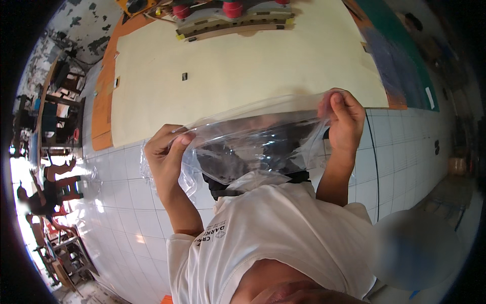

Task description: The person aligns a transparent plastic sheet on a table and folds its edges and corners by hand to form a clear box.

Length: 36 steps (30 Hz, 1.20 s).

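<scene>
Clear plastic bag point(253, 144), thin glossy film, crinkled, lots of white glare streaks, see-through. Held stretched wide between both hands, roughly a flattened sleeve shape, upper edge arcing from left to right. Something dark and black point(238, 162) shows through the film in the lower middle; cannot tell what it is. Lower edge of the bag bunches into a wrinkled flap above the white shirt point(283, 238).

Left hand point(164, 152) grips the bag's left end, thumb laid across the film on top, fingers curled under, pinching the plastic. Loose film hangs off just beside this hand, rumpled. Right hand point(344, 119) is higher and farther, pinching the bag's right upper corner between thumb and curled fingers, thumb pointing up. Bag spans the whole gap between the two hands, touching both, taut along the top, slack lower down. Both forearms rise from the near edge on either side of the shirt.

White shirt is soft matte cotton, small dark print on the left chest, fills the near centre.

Underneath: white tiled floor point(126, 202), glossy square tiles with thin grey grout lines, reflecting light on the left. Far from the hands, a big pale cream sheet point(228, 66), flat, smooth, matte, lies over an orange board point(104, 96) showing along its left edge. At the far edge, wooden strips with red round knobs point(233, 7). Far right, a blue-green mat point(400, 55). Far left, dim furniture, blurred.
</scene>
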Available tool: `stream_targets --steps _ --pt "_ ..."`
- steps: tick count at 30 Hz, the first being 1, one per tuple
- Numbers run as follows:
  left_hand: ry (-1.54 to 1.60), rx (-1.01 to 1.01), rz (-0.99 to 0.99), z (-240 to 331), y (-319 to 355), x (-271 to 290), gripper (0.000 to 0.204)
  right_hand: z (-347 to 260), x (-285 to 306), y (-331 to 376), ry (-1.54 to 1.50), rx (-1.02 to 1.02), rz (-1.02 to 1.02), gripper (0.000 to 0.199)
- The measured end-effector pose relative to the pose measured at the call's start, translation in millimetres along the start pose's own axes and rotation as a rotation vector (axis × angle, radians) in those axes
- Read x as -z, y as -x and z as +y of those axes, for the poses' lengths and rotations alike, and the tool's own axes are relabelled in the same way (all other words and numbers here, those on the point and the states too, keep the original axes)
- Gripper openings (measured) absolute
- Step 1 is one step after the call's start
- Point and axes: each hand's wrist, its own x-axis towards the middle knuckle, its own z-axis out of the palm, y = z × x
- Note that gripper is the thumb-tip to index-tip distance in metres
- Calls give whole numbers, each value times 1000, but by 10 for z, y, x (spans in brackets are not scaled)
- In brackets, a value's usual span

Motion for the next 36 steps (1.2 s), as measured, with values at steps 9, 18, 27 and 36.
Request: stream_targets --steps 9,18,27,36 --pt "155 -33 103 -4 -71 -94 19 60 -5 11 -111 -20 52 24" --pt "160 156 -241 113 -271 -9 41 58 77 -49 -27 107 92 23" --pt "-531 -89 -640 413 -403 14 31 -150 -169 -210 132 222 -94 24" --pt "-704 -289 -318 433 -302 -436 26 -485 -403 -377 255 247 -214 23"
